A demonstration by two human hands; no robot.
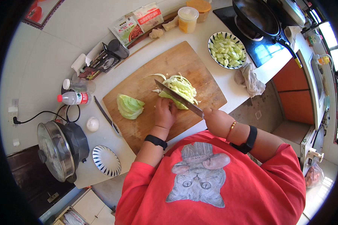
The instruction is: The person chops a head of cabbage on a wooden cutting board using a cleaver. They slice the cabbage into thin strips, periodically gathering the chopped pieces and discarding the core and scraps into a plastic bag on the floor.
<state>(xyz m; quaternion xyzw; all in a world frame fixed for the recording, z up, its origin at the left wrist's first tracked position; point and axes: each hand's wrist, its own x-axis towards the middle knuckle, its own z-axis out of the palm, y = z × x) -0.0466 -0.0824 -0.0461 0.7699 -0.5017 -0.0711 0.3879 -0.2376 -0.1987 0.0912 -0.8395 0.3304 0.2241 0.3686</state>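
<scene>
My right hand (218, 121) is closed around the handle of a kitchen knife (183, 100), whose broad blade lies diagonally over cabbage on the wooden cutting board (140, 129). My left hand (165, 112) presses a piece of cabbage (169, 98) against the near side of the blade, its fingers curled. Beyond the blade is a heap of shredded cabbage (183, 85), with a few strands lying loose at its far left. A cabbage wedge (129, 107) rests by itself on the board, left of my left hand.
A bowl of chopped green vegetable (227, 50) and a crumpled cloth (249, 80) lie right of the board, near a hob with a wok (256, 17). On the left are an electric pot (59, 152), an empty patterned dish (106, 161), a white bulb (92, 124) and a plastic bottle (76, 98).
</scene>
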